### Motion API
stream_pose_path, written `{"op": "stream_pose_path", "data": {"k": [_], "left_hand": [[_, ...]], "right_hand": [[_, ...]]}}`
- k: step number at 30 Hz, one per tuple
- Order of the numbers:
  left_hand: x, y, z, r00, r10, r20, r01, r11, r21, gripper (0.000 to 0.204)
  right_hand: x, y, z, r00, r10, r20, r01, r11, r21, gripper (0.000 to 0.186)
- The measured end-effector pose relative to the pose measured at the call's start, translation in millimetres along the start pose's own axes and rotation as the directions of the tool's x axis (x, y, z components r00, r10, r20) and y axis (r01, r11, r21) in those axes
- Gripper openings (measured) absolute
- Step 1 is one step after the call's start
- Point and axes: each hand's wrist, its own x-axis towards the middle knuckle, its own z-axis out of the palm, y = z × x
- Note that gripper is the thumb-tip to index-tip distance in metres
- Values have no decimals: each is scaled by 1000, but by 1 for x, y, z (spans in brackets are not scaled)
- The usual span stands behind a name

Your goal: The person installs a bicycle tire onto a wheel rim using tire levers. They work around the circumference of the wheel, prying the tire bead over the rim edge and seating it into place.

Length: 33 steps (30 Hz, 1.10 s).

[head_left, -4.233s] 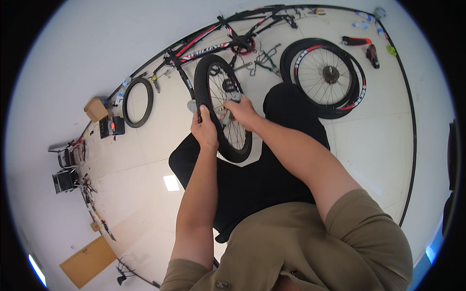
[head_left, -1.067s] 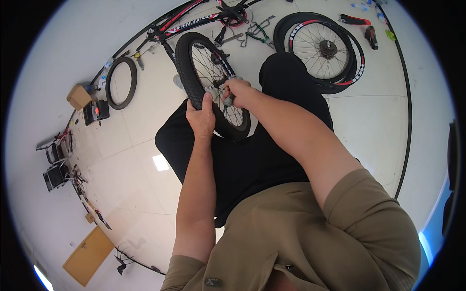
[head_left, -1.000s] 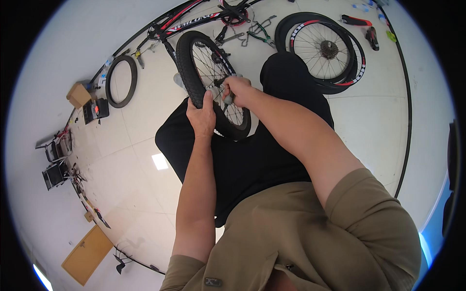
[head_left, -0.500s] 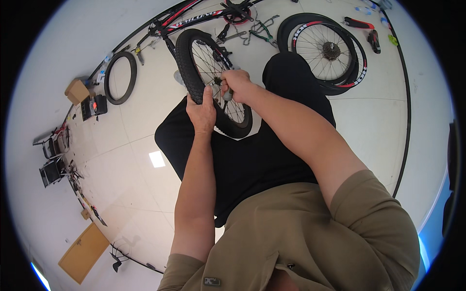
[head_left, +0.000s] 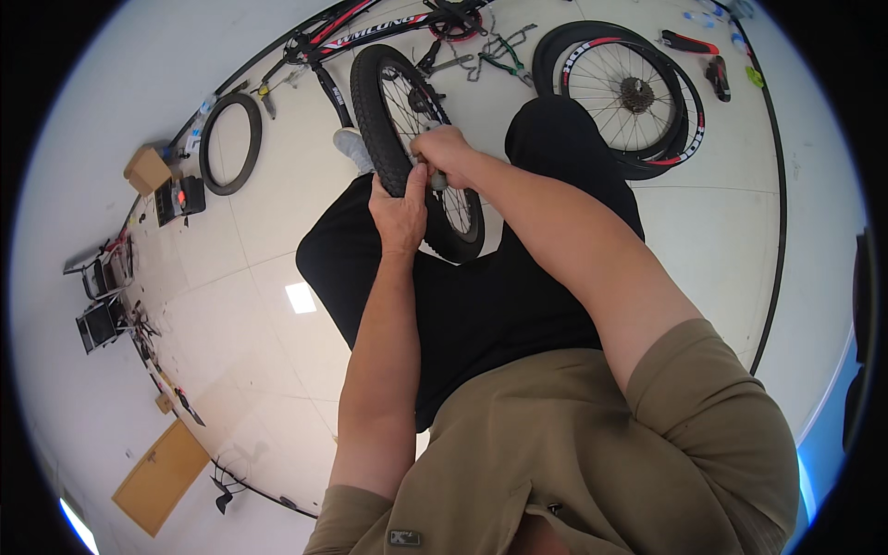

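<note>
2 hands (head_left: 400,222) (head_left: 446,153) on a tyred wheel (head_left: 377,116); white lettering (head_left: 375,32) on the bicycle frame (head_left: 325,46).

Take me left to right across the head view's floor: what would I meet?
Cardboard box → loose black tyre → knobby-tyred wheel held by the left hand → cogged wheel → small yellow-green item.

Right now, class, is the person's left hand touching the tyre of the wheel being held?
Touching. The head view shows it: the left hand grips the tyre, which passes between its thumb and fingers with no gap.
</note>
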Motion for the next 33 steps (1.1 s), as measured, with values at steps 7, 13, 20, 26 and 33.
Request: {"op": "stream_pose_path", "data": {"k": [7,13,20,26,33], "left_hand": [[2,-12,2,998,36,-58,-34,999,24,29],[9,-3,-8,999,-21,-46,24,998,60,31],[11,8,-26,987,-163,9,163,982,-94,60],[-38,-5,-9,997,-69,-43,71,996,53,102],[-31,-14,-5,992,-48,-120,49,999,0,75]], "right_hand": [[-18,-14,9,994,-103,-37,93,973,-211,9],[7,11,-13,997,68,-35,-57,968,245,6],[-6,19,-12,996,71,62,-94,800,593,12],[2,18,-16,1000,14,21,-25,714,700,12],[11,13,-17,999,-13,50,-28,672,740,14]]}}
